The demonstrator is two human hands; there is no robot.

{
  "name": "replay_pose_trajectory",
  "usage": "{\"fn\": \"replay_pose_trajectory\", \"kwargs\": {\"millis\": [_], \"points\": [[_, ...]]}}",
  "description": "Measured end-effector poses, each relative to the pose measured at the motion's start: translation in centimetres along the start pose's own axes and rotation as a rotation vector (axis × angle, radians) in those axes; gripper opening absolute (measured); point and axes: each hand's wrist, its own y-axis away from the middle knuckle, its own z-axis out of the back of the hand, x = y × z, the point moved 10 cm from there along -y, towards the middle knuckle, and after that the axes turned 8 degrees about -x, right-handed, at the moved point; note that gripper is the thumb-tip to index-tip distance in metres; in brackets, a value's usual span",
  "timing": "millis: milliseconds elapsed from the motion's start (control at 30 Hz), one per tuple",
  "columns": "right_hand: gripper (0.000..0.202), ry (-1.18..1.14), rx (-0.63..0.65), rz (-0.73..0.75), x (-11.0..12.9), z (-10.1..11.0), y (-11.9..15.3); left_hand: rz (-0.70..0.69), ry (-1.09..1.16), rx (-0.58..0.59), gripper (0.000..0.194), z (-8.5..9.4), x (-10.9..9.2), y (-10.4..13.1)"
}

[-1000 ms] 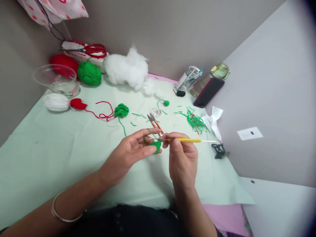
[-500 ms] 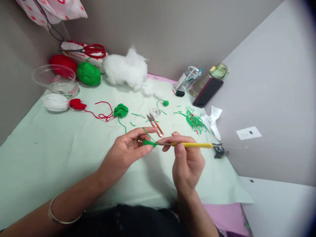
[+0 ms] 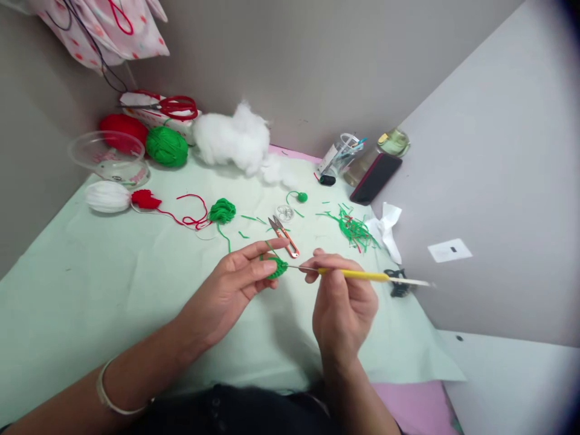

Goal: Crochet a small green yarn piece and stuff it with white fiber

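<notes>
Between thumb and fingers, my left hand (image 3: 231,281) pinches a small green crochet piece (image 3: 277,267). A strand of green yarn runs up over its raised index finger. My right hand (image 3: 344,302) is closed around the yellow handle of a crochet hook (image 3: 362,275), held like a pen. The hook's thin metal shaft points left, and its tip meets the edge of the green piece; whether it sits inside a stitch I cannot tell. Just beyond my left fingertips lie orange thread snips (image 3: 285,237). Behind that hand, a small green yarn bundle (image 3: 222,211) trails a strand toward it.
Green yarn clippings (image 3: 356,229), a white tissue (image 3: 387,229) and a black clip (image 3: 399,283) lie to the right. Farther back stand a phone (image 3: 376,178), white stuffing (image 3: 233,139), a green yarn ball (image 3: 167,146) and a clear plastic tub (image 3: 109,160). Walls border the table.
The green piece has turned in my left fingers, so more of its flat face shows. The hook's tip stays at its edge. The whole view has shifted slightly.
</notes>
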Motion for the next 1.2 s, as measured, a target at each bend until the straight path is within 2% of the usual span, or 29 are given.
{"fn": "replay_pose_trajectory", "kwargs": {"millis": [67, 133, 200, 267, 333, 367, 433, 533, 600, 667, 800, 967, 1200], "points": [[0.019, -0.056, 0.044, -0.093, -0.6, -0.8, -0.1, -0.018, -0.042, 0.021, 0.031, -0.4, -0.1, 0.2], [0.018, -0.017, 0.083, -0.072, -0.4, -1.5, 0.0, -0.051, -0.089, 0.008, 0.032, -0.4, -0.2, 0.3], [0.021, 0.085, 0.103, 0.053, 0.5, -1.8, 0.3, -0.106, -0.127, -0.037, 0.034, 0.0, -0.5, 0.4], [0.027, 0.253, 0.129, 0.261, 1.9, -2.1, 1.0, -0.127, -0.132, -0.069, 0.037, 0.3, -0.5, 0.4], [0.033, 0.416, 0.161, 0.456, 3.1, -2.5, 2.0, -0.066, -0.078, -0.049, 0.037, 0.3, 0.1, 0.2], [0.034, 0.453, 0.159, 0.497, 3.3, -2.4, 2.1, -0.017, -0.041, -0.030, 0.035, 0.2, 0.5, 0.1], [0.030, 0.395, 0.111, 0.408, 2.9, -1.5, 1.5, 0.064, 0.026, -0.004, 0.030, 0.2, 1.1, -0.1], [0.021, 0.098, 0.004, 0.006, -0.1, 0.3, 0.2, 0.057, 0.054, -0.031, 0.027, 0.5, 0.6, -0.2], [0.018, -0.081, 0.005, -0.212, -1.9, 0.0, 0.3, 0.020, 0.016, -0.027, 0.027, 0.3, 0.1, 0.1], [0.015, -0.161, 0.046, -0.305, -2.6, -0.8, 0.9, -0.004, -0.053, 0.002, 0.026, -0.3, -0.1, 0.6], [0.014, -0.143, 0.035, -0.339, -2.4, -0.7, 2.0, -0.046, -0.131, 0.024, 0.024, -0.9, -0.2, 1.7], [0.014, -0.249, 0.055, -0.359, -0.9, -0.5, 3.0, -0.027, -0.108, 0.083, 0.026, -1.2, 0.5, 3.2], [0.009, -0.242, 0.068, -0.192, 2.2, 0.4, 4.2, -0.110, -0.205, 0.060, 0.037, -1.1, 1.3, 5.8]]}}
